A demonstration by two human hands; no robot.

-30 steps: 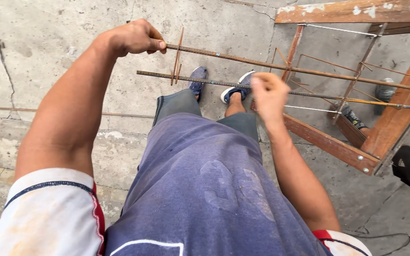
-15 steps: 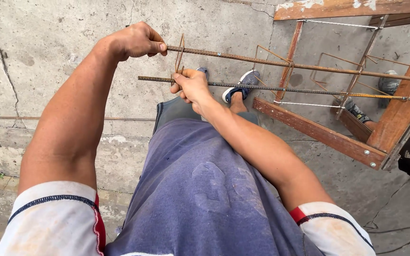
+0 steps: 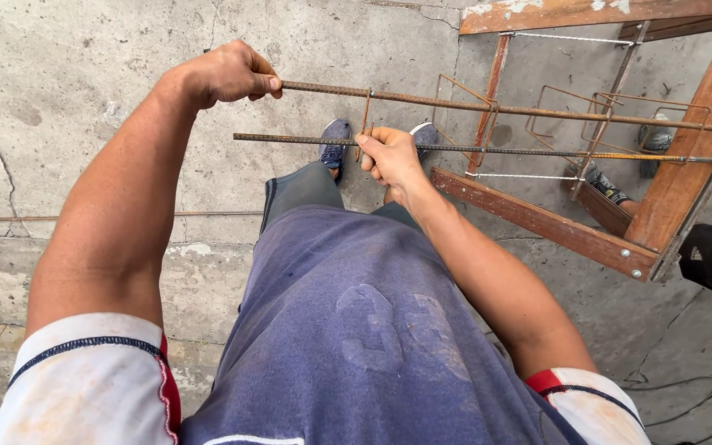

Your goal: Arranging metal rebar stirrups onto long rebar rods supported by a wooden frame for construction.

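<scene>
My left hand [image 3: 228,72] fisted around the upper rebar [image 3: 488,107] at its free end, my right hand [image 3: 391,156] pinching a rusty stirrup [image 3: 365,119] against the lower rebar [image 3: 290,138], wooden frame [image 3: 537,218] close right, open concrete floor [image 3: 84,115] left

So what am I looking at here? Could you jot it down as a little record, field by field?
Left hand: left hand grips the end of the upper rusty bar
Right hand: right hand pinches a bent wire stirrup at the lower rusty bar
Support: both bars lie across a wooden frame
Other stirrups: more hang further along
Ground: cracked concrete floor
</scene>
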